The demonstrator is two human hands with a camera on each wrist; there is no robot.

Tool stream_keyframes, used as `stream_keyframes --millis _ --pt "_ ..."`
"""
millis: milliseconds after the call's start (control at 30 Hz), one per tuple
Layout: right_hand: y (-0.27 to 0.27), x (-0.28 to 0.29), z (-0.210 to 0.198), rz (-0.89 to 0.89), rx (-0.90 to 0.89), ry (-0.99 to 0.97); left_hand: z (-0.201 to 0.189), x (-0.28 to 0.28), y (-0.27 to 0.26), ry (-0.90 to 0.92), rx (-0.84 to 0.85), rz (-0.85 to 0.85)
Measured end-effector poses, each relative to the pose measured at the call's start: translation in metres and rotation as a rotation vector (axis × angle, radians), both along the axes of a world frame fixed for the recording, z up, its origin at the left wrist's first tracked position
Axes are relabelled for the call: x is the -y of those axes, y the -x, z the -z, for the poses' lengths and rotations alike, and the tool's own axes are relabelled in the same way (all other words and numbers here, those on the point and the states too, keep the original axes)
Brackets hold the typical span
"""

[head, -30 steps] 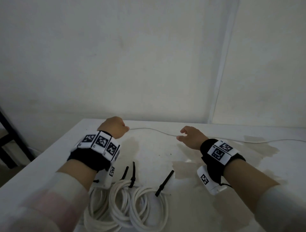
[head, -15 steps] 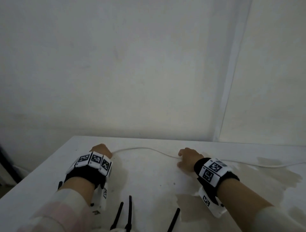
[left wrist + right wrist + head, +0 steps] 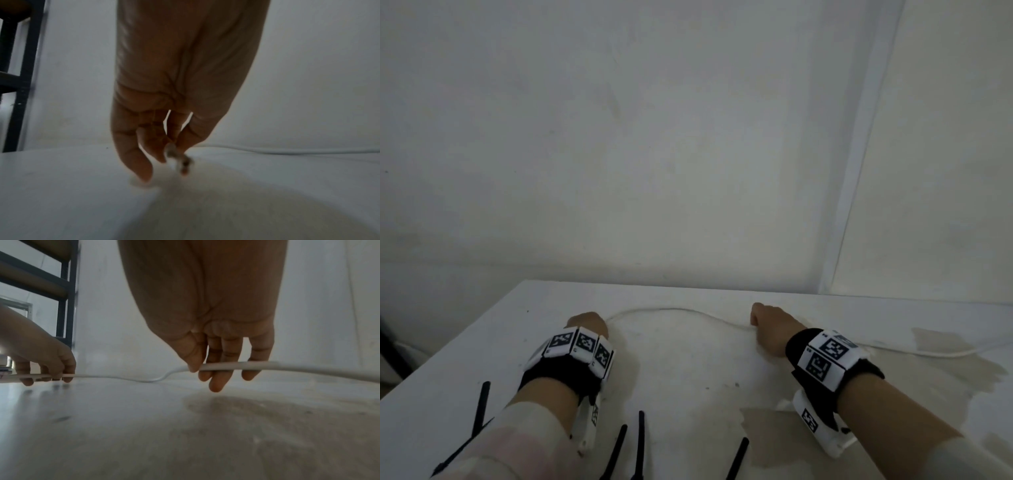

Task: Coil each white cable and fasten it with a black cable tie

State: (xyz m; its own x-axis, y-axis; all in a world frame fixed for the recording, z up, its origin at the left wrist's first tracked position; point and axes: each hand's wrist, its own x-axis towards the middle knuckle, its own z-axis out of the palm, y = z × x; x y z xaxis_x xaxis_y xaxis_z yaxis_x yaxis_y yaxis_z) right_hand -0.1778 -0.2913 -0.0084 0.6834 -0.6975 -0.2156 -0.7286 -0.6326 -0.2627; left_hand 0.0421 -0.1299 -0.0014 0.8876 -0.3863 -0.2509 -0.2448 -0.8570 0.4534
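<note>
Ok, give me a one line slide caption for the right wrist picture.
Right hand pinches a white cable just above the table, while the left hand holds its far end.

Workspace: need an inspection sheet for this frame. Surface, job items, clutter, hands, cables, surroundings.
Surface: white table, with tan stained patches on its right side.
Job's things: one white cable uncoiled along the far side; black cable ties at the near edge.
Clutter: nothing seen.
Hands: left hand grips the cable's end, a plug showing at the fingers; right hand pinches the cable further along, thumb over it.
Cables: slack arc between the hands, lifted off the table at each grip; the rest trails right.
Surroundings: bare pale wall; dark metal shelf frame to the left.
</note>
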Motion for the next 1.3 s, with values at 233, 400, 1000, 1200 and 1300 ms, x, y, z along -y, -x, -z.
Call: stream_keyframes --millis 233,400,1000,1200,1300 --pt "0.021 0.000 -0.018 -0.001 0.256 0.128 -0.039 0.008 0.012 0.183 0.115 0.098" --pt "0.046 -0.010 -0.036 -0.087 0.370 0.274 -0.067 0.004 0.033 0.516 0.153 0.155" --pt "0.162 -0.062 -0.072 -0.110 0.678 0.454 -0.111 -0.067 0.124 1.024 0.019 0.284" --pt "0.177 -0.086 -0.070 -0.297 0.615 0.692 -0.119 -0.073 0.176 1.067 0.120 0.413" --pt "0.179 -0.103 -0.072 -0.383 0.638 0.747 -0.115 -0.072 0.202 1.027 0.170 0.525"
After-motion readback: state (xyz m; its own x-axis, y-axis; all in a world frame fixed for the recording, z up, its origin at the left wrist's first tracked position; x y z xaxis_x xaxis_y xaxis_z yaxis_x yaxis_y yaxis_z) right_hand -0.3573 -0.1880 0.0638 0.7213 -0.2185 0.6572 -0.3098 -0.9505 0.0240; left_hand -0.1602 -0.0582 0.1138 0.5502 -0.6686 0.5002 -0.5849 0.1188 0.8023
